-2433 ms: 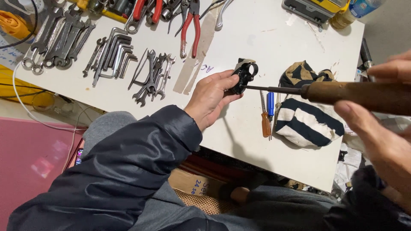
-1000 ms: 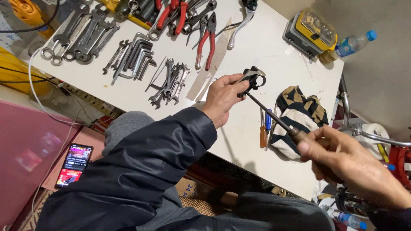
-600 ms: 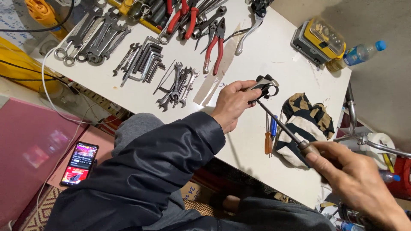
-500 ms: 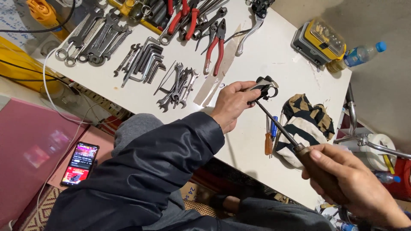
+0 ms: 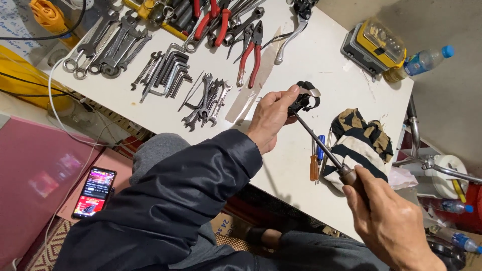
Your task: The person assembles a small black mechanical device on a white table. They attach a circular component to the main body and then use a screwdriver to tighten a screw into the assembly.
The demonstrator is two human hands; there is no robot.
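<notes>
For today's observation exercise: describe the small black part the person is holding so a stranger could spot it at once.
Start at the white table and find the left hand raised over its near edge. Pinched at its fingertips is the black clamp-like part. Unlike the tools lying flat nearby, it is held up, with the tip of the long screwdriver from the right hand on it.
</notes>
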